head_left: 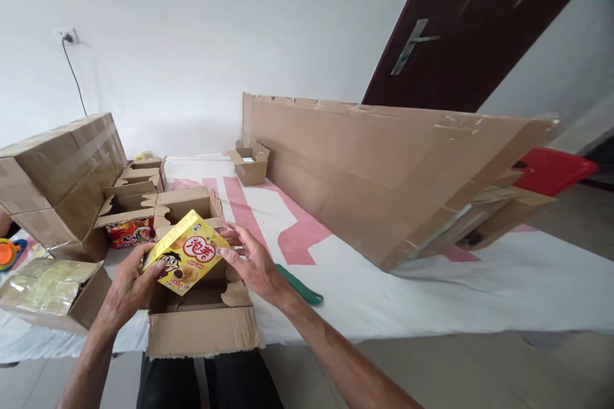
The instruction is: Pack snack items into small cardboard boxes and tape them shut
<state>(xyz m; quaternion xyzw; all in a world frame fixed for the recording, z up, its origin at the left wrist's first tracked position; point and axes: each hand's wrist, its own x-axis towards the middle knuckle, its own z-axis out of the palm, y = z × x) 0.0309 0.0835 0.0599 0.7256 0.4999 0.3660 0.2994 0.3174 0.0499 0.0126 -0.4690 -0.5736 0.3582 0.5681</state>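
Note:
A yellow snack box point(192, 252) with red lettering and a cartoon figure is held tilted above an open cardboard box point(204, 332). My left hand point(129, 284) grips its left end, thumb on the front face. At the right end, my right hand point(254, 262) has its fingers stretched and apart, the thumb tip close to the box's corner; whether it touches cannot be made out. The open cardboard box stands at the table's front edge, its inside partly hidden by the snack box. A green-handled tool point(302, 287) lies right of it, partly behind my right forearm.
Several open cartons point(187, 208) stand behind, one beside a red noodle packet point(129, 232). Taped cartons point(62, 172) are stacked left, with another taped box point(52, 287) in front. A long cardboard panel point(364, 172) runs along the right; a small open carton point(252, 169) sits at its far end.

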